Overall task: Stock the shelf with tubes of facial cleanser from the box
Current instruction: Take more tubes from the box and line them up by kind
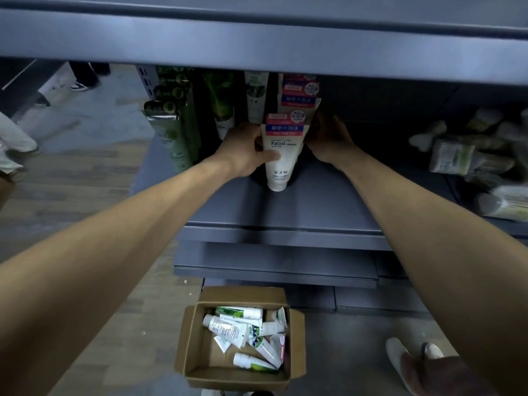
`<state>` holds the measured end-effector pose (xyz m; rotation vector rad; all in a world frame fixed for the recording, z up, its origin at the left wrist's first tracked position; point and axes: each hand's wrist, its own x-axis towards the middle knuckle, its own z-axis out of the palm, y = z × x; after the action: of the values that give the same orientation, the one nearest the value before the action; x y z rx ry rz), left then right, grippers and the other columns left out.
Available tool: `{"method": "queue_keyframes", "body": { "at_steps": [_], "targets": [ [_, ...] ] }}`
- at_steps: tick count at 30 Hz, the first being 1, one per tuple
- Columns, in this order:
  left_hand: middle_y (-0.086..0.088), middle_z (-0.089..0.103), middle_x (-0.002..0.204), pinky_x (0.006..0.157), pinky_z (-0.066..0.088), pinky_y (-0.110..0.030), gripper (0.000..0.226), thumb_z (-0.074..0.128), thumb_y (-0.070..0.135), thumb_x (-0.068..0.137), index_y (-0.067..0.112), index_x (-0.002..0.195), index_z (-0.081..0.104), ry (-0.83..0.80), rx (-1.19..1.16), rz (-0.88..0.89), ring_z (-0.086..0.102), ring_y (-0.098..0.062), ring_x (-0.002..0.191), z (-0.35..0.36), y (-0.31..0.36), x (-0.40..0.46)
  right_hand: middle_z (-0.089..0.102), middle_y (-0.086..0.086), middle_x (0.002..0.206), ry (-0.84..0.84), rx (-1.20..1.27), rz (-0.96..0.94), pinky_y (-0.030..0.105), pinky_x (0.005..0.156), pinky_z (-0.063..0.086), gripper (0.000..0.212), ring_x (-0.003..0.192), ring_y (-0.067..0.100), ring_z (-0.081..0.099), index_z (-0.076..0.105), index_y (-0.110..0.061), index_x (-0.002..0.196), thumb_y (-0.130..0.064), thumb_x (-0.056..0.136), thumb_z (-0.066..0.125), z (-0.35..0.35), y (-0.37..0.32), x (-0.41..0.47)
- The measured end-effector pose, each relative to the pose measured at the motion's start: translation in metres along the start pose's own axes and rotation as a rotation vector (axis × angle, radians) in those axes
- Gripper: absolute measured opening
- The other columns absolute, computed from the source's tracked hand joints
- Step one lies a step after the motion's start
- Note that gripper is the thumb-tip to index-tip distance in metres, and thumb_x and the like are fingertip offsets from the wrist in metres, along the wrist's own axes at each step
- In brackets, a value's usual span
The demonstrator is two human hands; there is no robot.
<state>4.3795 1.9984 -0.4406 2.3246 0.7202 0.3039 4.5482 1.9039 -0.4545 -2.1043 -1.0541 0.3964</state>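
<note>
At centre frame we have a white facial cleanser tube [278, 155] standing cap-down on the grey shelf [314, 201], in front of a matching tube [298, 94] further back. Our left hand [245, 151] has thumb and fingers closed round its left side; our right hand [328, 141] sits at its right edge, but the tube hides those fingers, so we cannot tell whether they are closed or apart.

We judge the tube light and soft-walled, with a smooth skin that may slip; the flat crimped end up top is its stiffest part, and a hold on the mid-body looks safest (squeeze too hard and it dents).

The shelf above hangs low over the tube tops, so headroom is tight. Green tubes [174, 132] crowd the left; bare shelf lies open to the right and front. The cardboard box [197, 364], lower centre on the floor, holds more tubes.
</note>
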Motion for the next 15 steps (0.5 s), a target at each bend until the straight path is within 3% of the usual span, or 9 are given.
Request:
{"method": "queue_keyframes", "body": {
  "at_steps": [3, 5, 11, 15],
  "targets": [
    [-0.004, 0.069, 0.116, 0.085, 0.044, -0.021, 0.032, 0.072, 0.022, 0.086, 0.012, 0.116, 0.065, 0.003, 0.009, 0.004, 0.064, -0.018, 0.104, 0.001, 0.002, -0.001, 0.064, -0.001, 0.115, 0.008, 0.003, 0.009, 0.024, 0.077, 0.042, 0.034, 0.099, 0.010, 0.056, 0.057, -0.016, 0.122, -0.026, 0.091, 0.064, 0.001, -0.002, -0.001],
    [-0.004, 0.068, 0.116, 0.085, 0.044, -0.020, 0.033, 0.072, 0.022, 0.086, 0.012, 0.117, 0.065, 0.006, 0.011, 0.002, 0.064, -0.018, 0.104, 0.000, 0.002, -0.001, 0.064, 0.001, 0.119, 0.014, 0.010, 0.011, 0.023, 0.078, 0.041, 0.035, 0.105, 0.015, 0.060, 0.057, -0.016, 0.124, -0.026, 0.092, 0.063, 0.001, -0.003, -0.002],
    [-0.001, 0.068, 0.118, 0.089, 0.046, -0.025, 0.033, 0.072, 0.024, 0.086, 0.015, 0.117, 0.064, -0.002, -0.018, -0.005, 0.062, -0.016, 0.106, 0.002, 0.002, 0.003, 0.058, -0.001, 0.130, -0.011, -0.042, 0.009, 0.024, 0.084, 0.039, 0.058, 0.116, 0.016, 0.055, 0.049, -0.019, 0.134, -0.034, 0.083, 0.073, 0.001, 0.011, -0.013],
    [0.005, 0.065, 0.112, 0.086, 0.044, -0.022, 0.031, 0.071, 0.024, 0.088, 0.017, 0.117, 0.063, -0.006, -0.051, -0.022, 0.059, -0.009, 0.100, 0.006, 0.007, 0.010, 0.058, 0.005, 0.129, -0.016, -0.145, 0.093, 0.026, 0.088, 0.044, 0.058, 0.116, 0.020, 0.057, 0.050, -0.015, 0.132, -0.032, 0.083, 0.074, -0.007, 0.039, -0.024]
  ]
}}
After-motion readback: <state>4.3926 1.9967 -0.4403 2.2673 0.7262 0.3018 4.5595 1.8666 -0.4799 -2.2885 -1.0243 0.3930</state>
